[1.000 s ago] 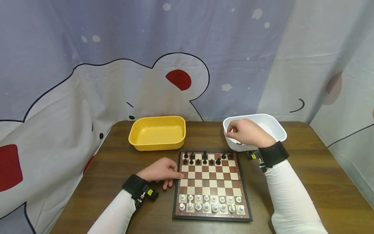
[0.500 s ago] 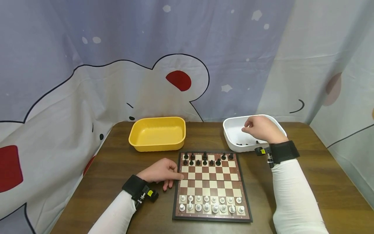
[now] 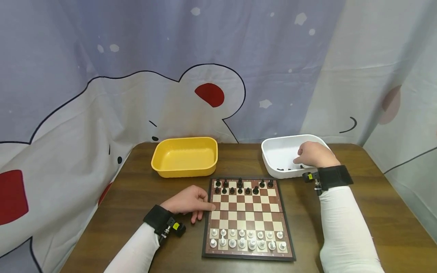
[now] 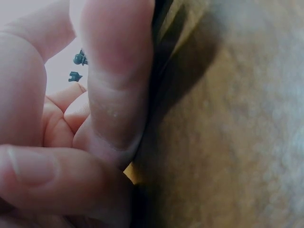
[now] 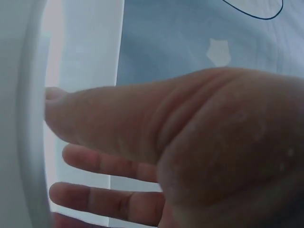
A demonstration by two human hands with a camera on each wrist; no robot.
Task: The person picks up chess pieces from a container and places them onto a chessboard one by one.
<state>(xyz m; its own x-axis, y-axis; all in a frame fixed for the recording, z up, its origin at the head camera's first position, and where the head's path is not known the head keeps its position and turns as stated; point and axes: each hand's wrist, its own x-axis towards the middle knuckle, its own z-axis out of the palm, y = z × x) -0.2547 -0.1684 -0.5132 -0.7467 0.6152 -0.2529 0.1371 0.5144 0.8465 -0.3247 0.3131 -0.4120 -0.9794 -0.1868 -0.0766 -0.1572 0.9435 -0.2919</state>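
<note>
A chessboard [image 3: 249,217] lies on the wooden table. White chess pieces [image 3: 252,244] fill its two near rows; black chess pieces [image 3: 240,183] stand in the two far rows, with some squares there bare. My left hand [image 3: 187,201] rests at the board's left edge, one finger reaching onto the border. Two black pieces [image 4: 77,59] show between its fingers in the left wrist view. My right hand [image 3: 315,154] reaches down into the white tray [image 3: 278,146], above small black pieces [image 3: 289,169]. In the right wrist view, thumb and fingers are apart, and the rim hides the thumb's tip.
A yellow tray [image 3: 184,172] stands at the table's back left, behind the board. A patterned curtain [image 3: 136,102] hangs right behind the table [image 3: 129,189]. Both wrists wear black straps with small cameras.
My right hand has moved right from the white tray's left side and then lowered into it, leaving the black pieces there in sight. The left hand and the board have stayed put.
</note>
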